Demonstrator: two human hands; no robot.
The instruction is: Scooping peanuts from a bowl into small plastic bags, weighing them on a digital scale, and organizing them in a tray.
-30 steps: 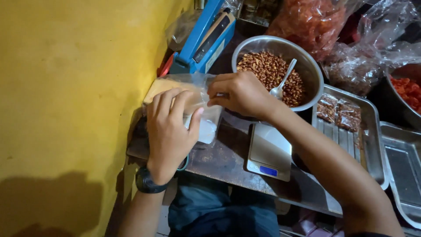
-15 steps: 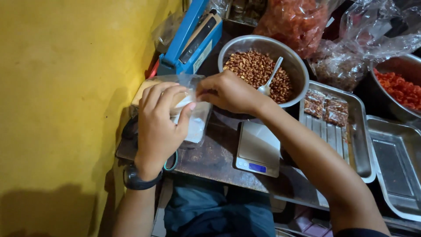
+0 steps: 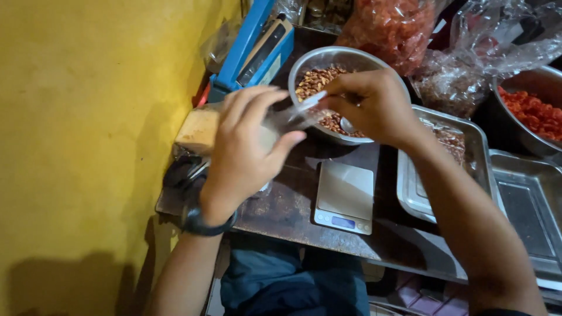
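My left hand (image 3: 243, 152) grips a small clear plastic bag (image 3: 287, 120) above the left part of the dark table. My right hand (image 3: 369, 105) pinches the bag's top edge, right over the near rim of a round metal bowl (image 3: 304, 64) filled with brown peanuts (image 3: 319, 79). A spoon (image 3: 349, 126) lies in the bowl, mostly hidden under my right hand. A small digital scale (image 3: 344, 196) sits on the table just below both hands, with nothing on its plate.
A blue heat sealer (image 3: 249, 50) stands against the yellow wall (image 3: 88, 117). Metal trays (image 3: 468, 140) (image 3: 530, 205) lie to the right, one with packed nuts. A bowl of red pieces (image 3: 535, 111) and large plastic bags (image 3: 392, 26) fill the back.
Both hands have lifted the clear bag and carried it right, toward the peanut bowl. The view has shifted slightly.
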